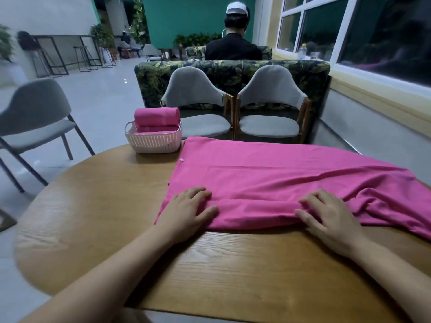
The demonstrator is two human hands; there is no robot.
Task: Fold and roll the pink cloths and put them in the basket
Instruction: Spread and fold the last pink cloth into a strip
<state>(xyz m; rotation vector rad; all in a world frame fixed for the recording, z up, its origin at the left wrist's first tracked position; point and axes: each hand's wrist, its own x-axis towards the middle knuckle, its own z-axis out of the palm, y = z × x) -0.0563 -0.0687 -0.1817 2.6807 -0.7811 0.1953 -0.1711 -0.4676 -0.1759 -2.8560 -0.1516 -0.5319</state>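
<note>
Here, a pink cloth (279, 173) lies spread over the right half of the wooden worktop (105, 206), its near fold grasped by both of a person's bare hands, the left grip (189, 210) and the right grip (326, 215) curled over it. The bunched right side could well roll crooked or slide off the right edge. At the far left edge, a pale basket (152, 142) holds rolled pink cloths (156, 116).

You have a wooden tabletop (98, 206) before you. Past its far edge a grey chair (194, 89) and its twin (271, 87) stand side by side against a leaf-patterned sofa (151, 78). Behind that, a person (233, 48) in a white cap sits turned away. A third chair (35, 106) stands at your left, and a bottle (302, 51) stands by the window (384, 31) at your right.
</note>
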